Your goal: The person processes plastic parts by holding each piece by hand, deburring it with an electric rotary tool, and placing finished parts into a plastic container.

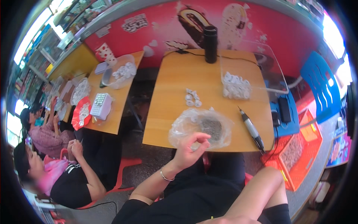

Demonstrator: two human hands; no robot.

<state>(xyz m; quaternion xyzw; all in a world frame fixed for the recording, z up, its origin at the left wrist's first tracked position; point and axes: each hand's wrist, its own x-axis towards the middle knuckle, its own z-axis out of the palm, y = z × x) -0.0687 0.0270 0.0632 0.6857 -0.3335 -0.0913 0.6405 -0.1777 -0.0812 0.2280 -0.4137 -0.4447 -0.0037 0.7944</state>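
Head view: the left hand point(189, 149) is raised at the near edge of the wooden table point(175, 74), thumb and forefinger pinched together at their tips, the other fingers loosely curled; whether a small piece sits in the pinch cannot be told. The clear plastic bag point(199, 128) lies directly ahead of that hand and just beyond it, its near rim touching or almost touching the fingertips, with a dark heap of tiny parts at its middle (their kind is too small to make out). The left hand is by far the nearer one: the right hand does not show, only the right forearm along the lower edge, so its state is hidden.

To the right of the bag lies a pen-shaped rotary tool point(250, 129), its long axis running from far-left to near-right, tip pointing away, cord end hanging at the table edge. Farther back sit a small cluster of white caps point(192, 97), a larger pile of white caps point(235, 86) under a clear sheet, and a black flask point(210, 44). Nothing stands between hand and bag. Other people sit at the neighbouring table on the left.
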